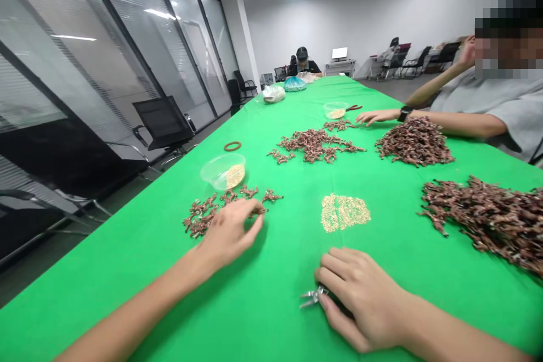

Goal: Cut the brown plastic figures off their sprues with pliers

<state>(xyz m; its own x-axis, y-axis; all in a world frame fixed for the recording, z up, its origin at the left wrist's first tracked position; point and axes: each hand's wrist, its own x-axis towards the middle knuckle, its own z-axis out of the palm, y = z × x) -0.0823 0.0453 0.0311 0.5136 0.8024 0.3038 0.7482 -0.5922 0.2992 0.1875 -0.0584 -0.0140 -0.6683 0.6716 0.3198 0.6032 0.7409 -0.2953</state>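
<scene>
My left hand (231, 231) is at the near left, thumb and fingers bent round a small brown piece (259, 211) beside a small group of brown twisted pieces (199, 216). Fingers of my right hand (360, 297) wrap round small pliers (314, 296), whose metal jaws point left and stand apart. Ahead of that hand lies a flat patch of small golden bits (344, 212). Beyond my left hand stands a clear plastic bowl (212, 171) with more golden bits in it.
On the green cloth (275, 317) lie brown heaps at the middle (314, 144), right (416, 141) and near right (504, 220). A brown ring (232, 146) is at left. A person's hand (379, 117) rests near another bowl (336, 110). Bags (294, 84) and another person are farther off.
</scene>
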